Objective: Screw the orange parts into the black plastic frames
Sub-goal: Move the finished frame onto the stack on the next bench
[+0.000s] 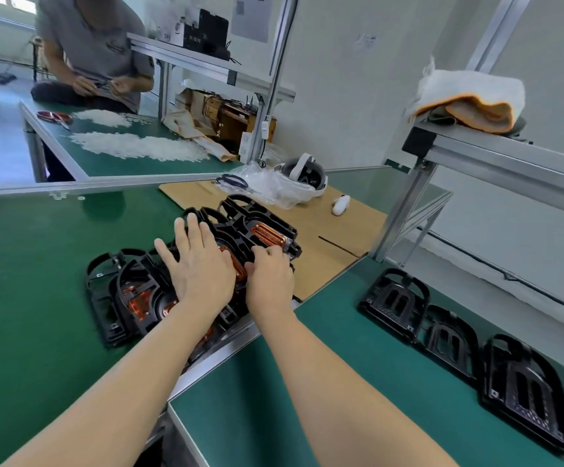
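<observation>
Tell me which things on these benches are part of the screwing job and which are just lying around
Job: pile of black frames under the left hand; orange part beside the right hand; row of frames at right.

Lying about: headset; white controller; folded towel; cardboard sheet.

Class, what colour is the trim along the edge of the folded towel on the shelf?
Orange, edging a white folded towel on the shelf; head view.

Head camera looks forward and down, close over the green bench (pixel 54 264).
</observation>
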